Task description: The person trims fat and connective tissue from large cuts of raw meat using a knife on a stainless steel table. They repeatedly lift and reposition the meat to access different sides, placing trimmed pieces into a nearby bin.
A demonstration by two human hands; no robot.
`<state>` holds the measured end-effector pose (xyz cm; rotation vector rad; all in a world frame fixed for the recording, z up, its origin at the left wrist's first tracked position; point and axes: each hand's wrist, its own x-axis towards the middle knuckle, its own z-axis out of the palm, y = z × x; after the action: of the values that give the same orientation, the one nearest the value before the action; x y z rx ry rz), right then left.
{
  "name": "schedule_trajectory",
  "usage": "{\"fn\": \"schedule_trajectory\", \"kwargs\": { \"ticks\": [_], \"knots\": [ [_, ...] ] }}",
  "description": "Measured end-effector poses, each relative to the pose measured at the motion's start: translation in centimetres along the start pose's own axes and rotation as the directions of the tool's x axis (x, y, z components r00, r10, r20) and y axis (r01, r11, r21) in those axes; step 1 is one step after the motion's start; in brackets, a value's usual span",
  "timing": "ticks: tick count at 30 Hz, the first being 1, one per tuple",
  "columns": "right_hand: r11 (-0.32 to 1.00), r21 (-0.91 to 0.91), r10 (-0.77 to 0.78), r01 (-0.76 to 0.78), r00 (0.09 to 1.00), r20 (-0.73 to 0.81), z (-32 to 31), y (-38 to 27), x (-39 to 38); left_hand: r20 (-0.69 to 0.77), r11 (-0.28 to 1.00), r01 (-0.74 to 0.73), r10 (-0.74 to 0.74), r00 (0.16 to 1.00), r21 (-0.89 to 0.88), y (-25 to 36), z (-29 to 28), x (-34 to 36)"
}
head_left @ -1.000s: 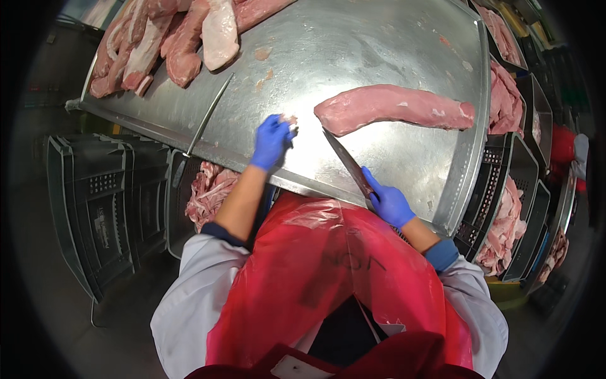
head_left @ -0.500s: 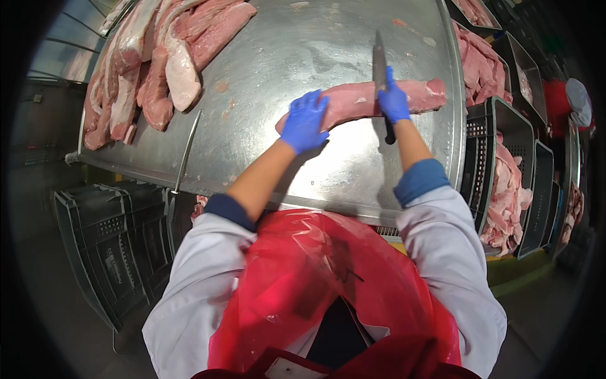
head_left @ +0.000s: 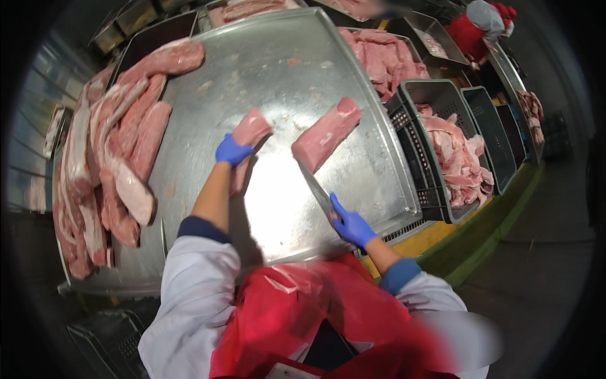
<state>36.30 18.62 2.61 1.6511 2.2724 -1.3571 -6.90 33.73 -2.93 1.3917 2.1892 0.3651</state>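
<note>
My left hand (head_left: pixel 233 150), in a blue glove, is closed around a pink piece of pork loin (head_left: pixel 251 127) on the metal table (head_left: pixel 202 120). To the right lies a second piece of loin (head_left: pixel 328 134), apart from the first, its blunt near end toward me. My right hand (head_left: pixel 353 228), also gloved in blue, grips a knife (head_left: pixel 319 193) whose handle is mostly hidden by the fingers. The blade points away to the upper left, its tip close to the second piece's near end; whether they touch I cannot tell.
Long strips of meat (head_left: pixel 95 170) are heaped on the table's left side. Beyond its right edge stand a tray of loins (head_left: pixel 382 60), a dark crate (head_left: pixel 435 174) of trimmings and further crates (head_left: pixel 489 136). Another person in red and white (head_left: pixel 476 25) is at the far right.
The loin, one long piece before, now lies in two separate pieces. My left hand has drawn one leftward; my right hand has pulled the knife back toward me. The view has turned.
</note>
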Motion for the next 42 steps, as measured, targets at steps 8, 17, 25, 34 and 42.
{"fn": "schedule_trajectory", "kwargs": {
  "ticks": [8, 17, 25, 34, 42],
  "knots": [
    [0.891, 0.428, 0.257, -0.151, 0.945, -0.201, -1.8, 6.4, -11.4, 0.499, -0.023, 0.522, 0.258, 0.827, -0.853, 2.7, 3.2, -7.9],
    [0.928, 0.367, 0.093, 0.062, 0.916, -0.391, -9.5, 12.2, -9.0, 0.216, 0.091, 0.197, 0.516, 0.829, -0.976, 48.4, -4.7, 4.8],
    [0.906, 0.422, 0.149, -0.002, 0.937, -0.315, -13.2, 17.1, -11.1, -0.136, 0.904, -0.359, 0.335, 0.932, -0.232, 41.7, 8.4, 9.3],
    [0.881, 0.468, 0.168, -0.064, 0.968, -0.184, -16.4, 16.8, -10.2, 0.238, 0.948, -0.105, 0.032, 0.971, 0.3, 29.6, 10.7, -3.3],
    [0.855, 0.519, 0.118, 0.009, 0.97, -0.211, -18.3, 16.7, -10.3, 0.397, 0.52, 0.234, 0.228, 0.889, -0.822, 22.5, 11.8, -4.3]
  ]
}}
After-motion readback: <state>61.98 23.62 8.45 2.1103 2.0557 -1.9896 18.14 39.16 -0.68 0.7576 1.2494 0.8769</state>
